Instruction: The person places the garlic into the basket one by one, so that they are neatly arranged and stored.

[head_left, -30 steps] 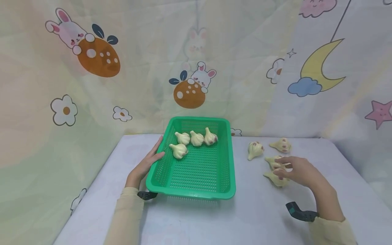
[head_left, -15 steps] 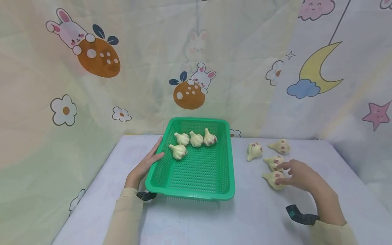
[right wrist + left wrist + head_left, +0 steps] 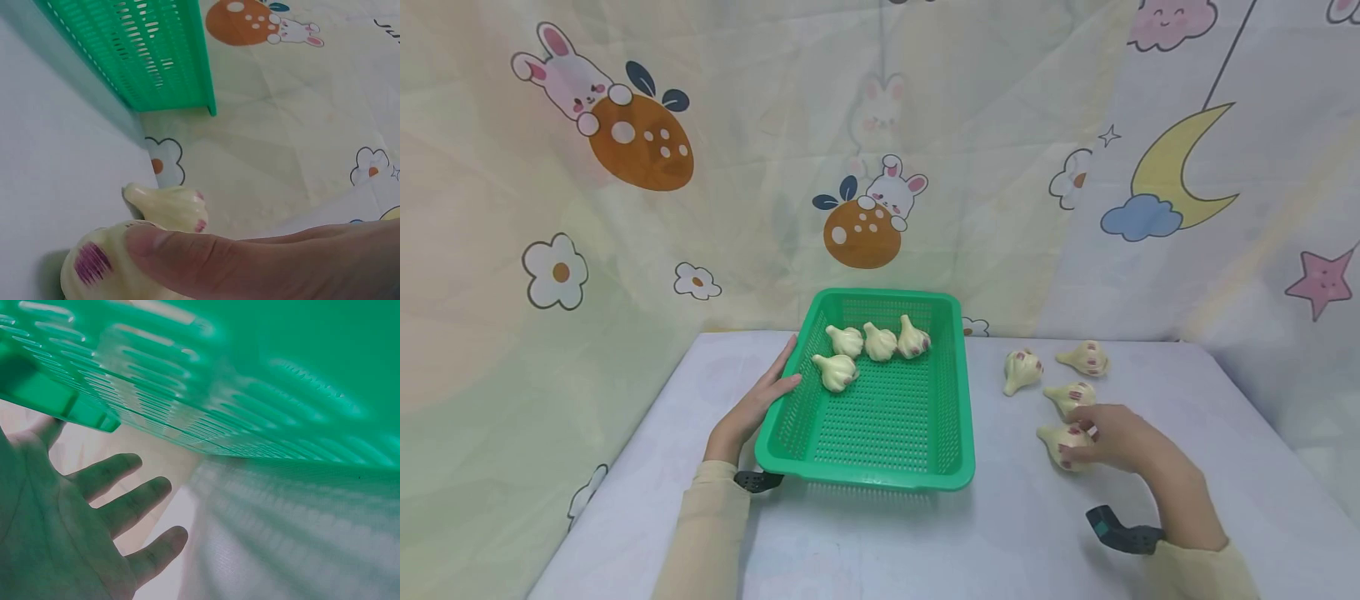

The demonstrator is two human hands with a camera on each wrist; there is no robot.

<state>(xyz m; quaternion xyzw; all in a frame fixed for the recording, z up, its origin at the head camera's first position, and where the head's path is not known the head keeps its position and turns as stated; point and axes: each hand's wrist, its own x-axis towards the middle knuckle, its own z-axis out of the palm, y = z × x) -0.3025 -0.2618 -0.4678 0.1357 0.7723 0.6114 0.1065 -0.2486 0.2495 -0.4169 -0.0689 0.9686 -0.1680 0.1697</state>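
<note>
I see right hand [image 3: 1116, 437] just moved in, fingers now pinching nearest cream, purple-marked garlic bulb [image 3: 1057, 443]; grasp looks set. Left hand [image 3: 752, 414], fingers wide, against green perforated plastic basket [image 3: 872, 477].

We see the left hand [image 3: 748, 417] at the left side of a green basket [image 3: 880, 429], its thumb over the rim; inside lie four garlics [image 3: 881, 342], three across the far end and one nearer, at left. Right of the basket, on the white table [image 3: 1007, 533], the right hand [image 3: 1123, 437] grips the near garlic [image 3: 1057, 444], and we count three loose garlics [image 3: 1022, 370] beyond it.
</note>
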